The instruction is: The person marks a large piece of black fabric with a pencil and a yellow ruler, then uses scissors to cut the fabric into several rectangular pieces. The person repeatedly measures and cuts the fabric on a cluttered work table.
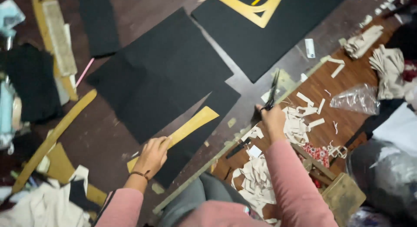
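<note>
Black fabric (169, 79) lies flat across our bench (108, 140), with a yellow wooden ruler (184, 130) on its near corner. Our left hand (153, 154) presses the ruler down, fingers flat, gripping nothing. Our right hand (271, 118) is closed around scissors (273, 91), blades pointing away. We judge the cloth light, limp and likely to slide; best held at an edge.

Left hand (153, 155) pressing yellow ruler (182, 132) on black fabric (160, 75) — right hand (273, 118) gripping scissors (272, 93)
</note>
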